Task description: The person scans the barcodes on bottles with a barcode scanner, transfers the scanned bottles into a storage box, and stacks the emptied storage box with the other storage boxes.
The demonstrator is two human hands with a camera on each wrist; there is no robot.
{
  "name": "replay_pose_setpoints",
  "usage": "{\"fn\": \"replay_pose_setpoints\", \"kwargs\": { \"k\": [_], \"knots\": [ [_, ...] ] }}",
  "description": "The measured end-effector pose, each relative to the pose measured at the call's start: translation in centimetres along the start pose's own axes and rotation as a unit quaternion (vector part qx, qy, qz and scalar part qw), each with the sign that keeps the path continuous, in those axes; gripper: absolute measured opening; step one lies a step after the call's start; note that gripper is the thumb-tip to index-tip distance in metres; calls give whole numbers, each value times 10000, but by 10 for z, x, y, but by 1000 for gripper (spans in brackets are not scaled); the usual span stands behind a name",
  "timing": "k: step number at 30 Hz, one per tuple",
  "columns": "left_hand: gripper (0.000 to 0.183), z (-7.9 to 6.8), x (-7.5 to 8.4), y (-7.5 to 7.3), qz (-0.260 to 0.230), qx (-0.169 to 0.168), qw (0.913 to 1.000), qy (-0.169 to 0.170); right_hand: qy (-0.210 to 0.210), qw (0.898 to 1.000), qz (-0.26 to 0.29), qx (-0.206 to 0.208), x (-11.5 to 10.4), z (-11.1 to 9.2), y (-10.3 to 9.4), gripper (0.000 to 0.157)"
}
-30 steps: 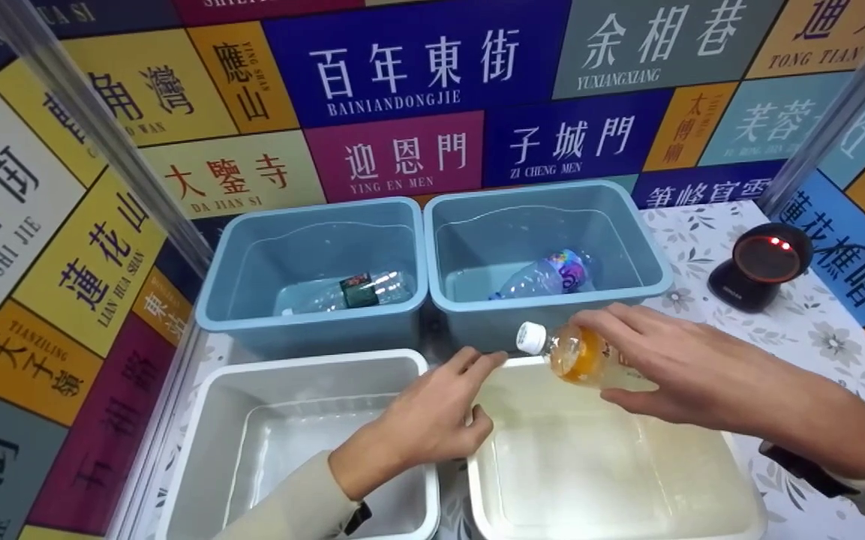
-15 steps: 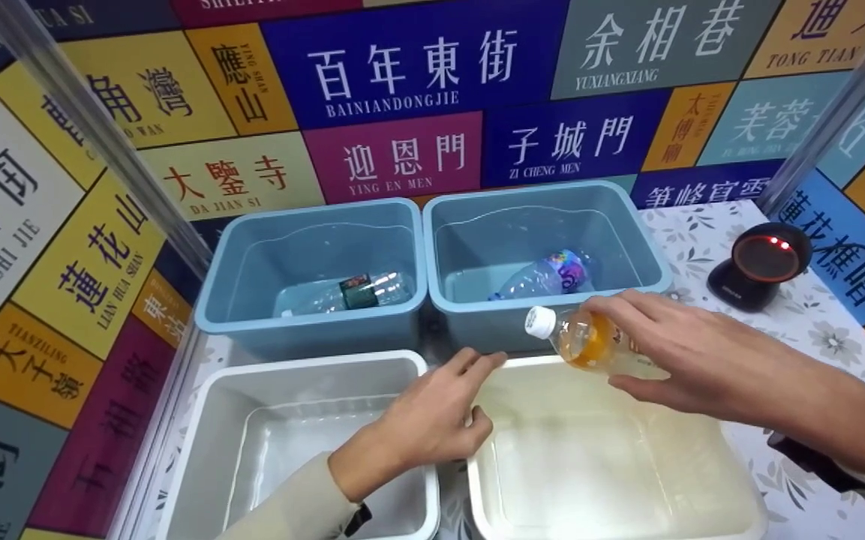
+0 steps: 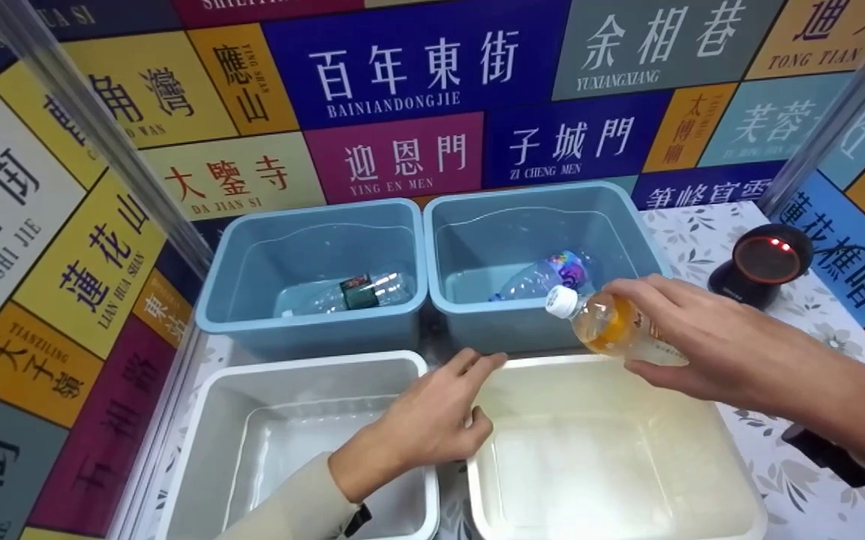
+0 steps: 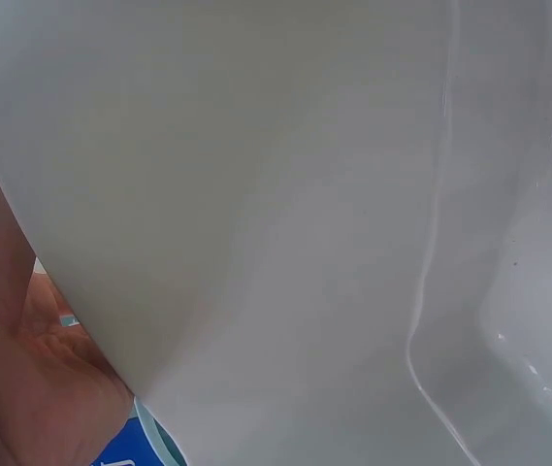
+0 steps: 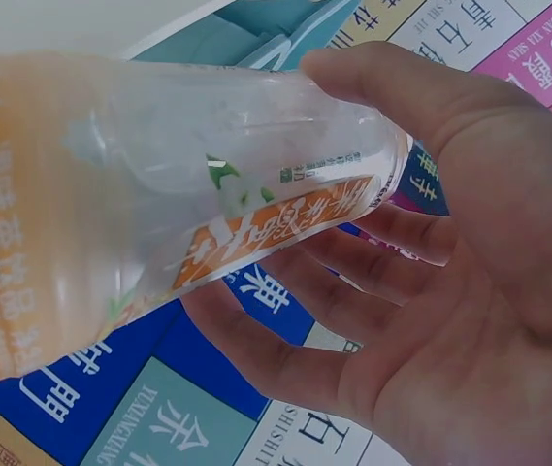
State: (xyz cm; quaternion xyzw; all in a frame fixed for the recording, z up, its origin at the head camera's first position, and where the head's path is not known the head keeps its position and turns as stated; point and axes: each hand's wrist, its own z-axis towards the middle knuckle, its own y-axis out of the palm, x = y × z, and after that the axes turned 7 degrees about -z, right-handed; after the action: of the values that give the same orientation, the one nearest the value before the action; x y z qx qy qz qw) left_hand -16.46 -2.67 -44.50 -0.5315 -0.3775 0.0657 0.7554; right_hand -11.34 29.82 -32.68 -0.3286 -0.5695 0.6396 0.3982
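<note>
In the head view my right hand [image 3: 710, 349] grips a clear plastic drink bottle [image 3: 612, 326] with an orange label and white cap. The bottle is tilted, cap up and to the left, above the back rim of the right white bin [image 3: 590, 457]. The right wrist view shows thumb and fingers round the bottle [image 5: 256, 184], its orange-printed label in sight. My left hand [image 3: 424, 412], fingers loosely bent, lies over the inner rims between the two white bins and holds nothing visible. In the left wrist view the left hand [image 4: 43, 379] is beside a bin wall [image 4: 256, 214].
Two blue bins stand behind the white ones. A green-labelled bottle [image 3: 361, 291] lies in the left blue bin [image 3: 312, 326], and a colourful-labelled bottle [image 3: 545, 274] in the right blue bin [image 3: 477, 307]. A black scanner [image 3: 762, 262] with red lights stands right. The left white bin [image 3: 203, 435] is in front.
My right hand has carried the orange-labelled bottle slightly right and away, toward the right blue bin. The left hand has stayed in place.
</note>
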Motion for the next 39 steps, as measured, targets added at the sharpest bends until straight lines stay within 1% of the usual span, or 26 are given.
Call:
{"fn": "replay_pose_setpoints", "kwargs": {
  "k": [4, 9, 14, 20, 25, 30, 34, 39],
  "knots": [
    [70, 0, 1, 0, 3, -41, 10000, -14, 89, 9999, 112, 56, 8, 0, 2, 85],
    [70, 1, 1, -2, 2, -83, 9999, -57, 209, 9996, 124, 150, 16, 0, 5, 86],
    [70, 1, 1, -2, -18, -121, 9999, -89, 481, 9987, 115, 82, 26, -1, 6, 88],
    [70, 2, 0, -1, -66, -91, 9999, -101, 873, 9960, 191, 45, 43, -3, 8, 87],
    [70, 1, 1, 0, -94, -178, 9996, -211, 1205, 9924, 214, -129, 60, -2, 15, 89],
    [70, 1, 2, -1, -127, -245, 9991, -315, 1286, 9912, 273, -141, 74, -2, 22, 88],
    [71, 1, 2, -2, -130, -242, 9991, -320, 1306, 9907, 364, -129, 83, -2, 24, 86],
    [71, 1, 1, -2, -164, -240, 9991, -319, 1246, 9911, 473, 4, 95, -1, 27, 82]
  ]
}}
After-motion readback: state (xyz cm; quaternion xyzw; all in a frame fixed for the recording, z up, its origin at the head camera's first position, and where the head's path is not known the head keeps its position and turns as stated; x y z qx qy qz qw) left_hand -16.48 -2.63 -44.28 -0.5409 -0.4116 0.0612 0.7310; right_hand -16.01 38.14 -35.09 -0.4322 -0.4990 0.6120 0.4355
